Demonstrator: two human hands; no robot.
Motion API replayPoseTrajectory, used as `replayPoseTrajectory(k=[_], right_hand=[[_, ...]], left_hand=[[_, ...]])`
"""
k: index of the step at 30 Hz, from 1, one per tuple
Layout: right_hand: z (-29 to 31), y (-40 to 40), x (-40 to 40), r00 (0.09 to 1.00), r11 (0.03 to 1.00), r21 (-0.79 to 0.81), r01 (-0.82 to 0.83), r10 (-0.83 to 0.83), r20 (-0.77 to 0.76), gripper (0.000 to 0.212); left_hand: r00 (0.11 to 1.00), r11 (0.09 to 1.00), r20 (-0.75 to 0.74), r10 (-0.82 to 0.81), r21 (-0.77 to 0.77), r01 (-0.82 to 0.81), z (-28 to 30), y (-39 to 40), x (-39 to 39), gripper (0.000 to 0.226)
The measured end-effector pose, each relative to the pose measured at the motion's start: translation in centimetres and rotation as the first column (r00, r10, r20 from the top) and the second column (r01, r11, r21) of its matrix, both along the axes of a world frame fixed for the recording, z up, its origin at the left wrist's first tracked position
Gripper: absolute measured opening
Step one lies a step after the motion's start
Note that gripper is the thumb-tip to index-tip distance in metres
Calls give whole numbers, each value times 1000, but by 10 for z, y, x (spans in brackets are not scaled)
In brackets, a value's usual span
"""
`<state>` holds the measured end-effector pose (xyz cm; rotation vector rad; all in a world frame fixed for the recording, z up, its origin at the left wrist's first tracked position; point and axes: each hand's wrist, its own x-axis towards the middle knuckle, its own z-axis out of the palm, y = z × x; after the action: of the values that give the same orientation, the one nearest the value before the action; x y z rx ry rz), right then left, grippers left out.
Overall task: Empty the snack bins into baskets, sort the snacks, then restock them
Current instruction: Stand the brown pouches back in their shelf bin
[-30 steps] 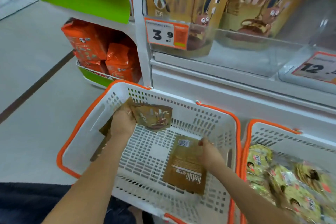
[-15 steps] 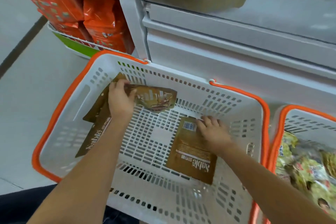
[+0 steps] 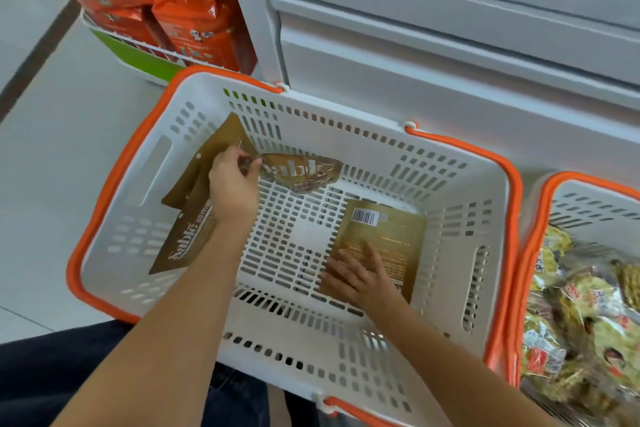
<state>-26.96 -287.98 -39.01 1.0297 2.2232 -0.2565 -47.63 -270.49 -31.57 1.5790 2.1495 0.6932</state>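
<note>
Two hands in white basket (image 3: pixel 450 191): our left hand (image 3: pixel 232 188) pinches Sable pouch (image 3: pixel 304 170) by corner, right hand (image 3: pixel 360 276) lies flat, fingers straight, on back-up pouch (image 3: pixel 384 236). We judge restock step; next, gather pouches, lift toward shelf bin.

One head-worn camera looks steeply down and forward from close above a white basket (image 3: pixel 450 191) that fills the middle. A shelf unit (image 3: pixel 433 55) stands at twelve o'clock, a second basket (image 3: pixel 550 204) at three o'clock.

Bright, even light; soft blur, wide-angle edge bending.
</note>
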Motion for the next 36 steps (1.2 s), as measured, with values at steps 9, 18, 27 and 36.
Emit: replayPoseTrajectory(k=[9,18,27,36], right_hand=[[64,48,21,814,845,-41,533,-526,-246,51],[54,18,18,916,913,-90,399,-401,-7,86],[7,-15,-11,-46,16,-209,978,-957,-287,84],[-8,-9,-10,-787,-518,-676,524,-598,-152,75]], left_hand=[[999,1000,44,-9,17,8,4,-2,0,21],[974,969,4,-224,-107,223,39,-26,8,18],[989,964,123,-80,-243,108,15,-69,4,15],[961,965,252,118,-257,-52,-5,-59,20,39]])
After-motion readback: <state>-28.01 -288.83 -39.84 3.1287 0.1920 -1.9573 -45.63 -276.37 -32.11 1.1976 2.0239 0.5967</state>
